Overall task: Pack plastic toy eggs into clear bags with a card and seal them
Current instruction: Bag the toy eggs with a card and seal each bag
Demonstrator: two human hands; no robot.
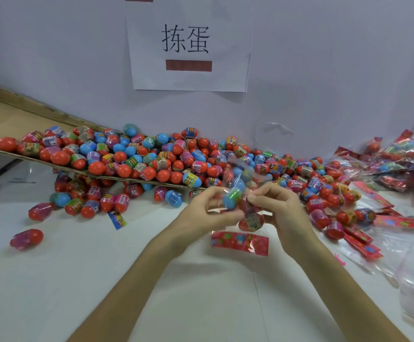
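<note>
The left hand (202, 208) and right hand (275, 206) each held a pinching grip on a clear bag (240, 191) of eggs above the surface (102, 267), with a red card (239, 242) just below. Sealing looked pending. Packed bags (395, 156) lay at the right, and many loose eggs (151, 156) remained.

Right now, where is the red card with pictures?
The red card is mid-picture in the head view, just below the left hand and right hand, under the bag of eggs they hold.

A white paper sheet (188, 77) on the wall (53, 58) carries two large black Chinese characters, 拣蛋. Beneath them is a plain red-brown bar (189, 65) with no legible writing. The printed wrappers on the toy eggs (161, 164) are too blurred to read.
</note>
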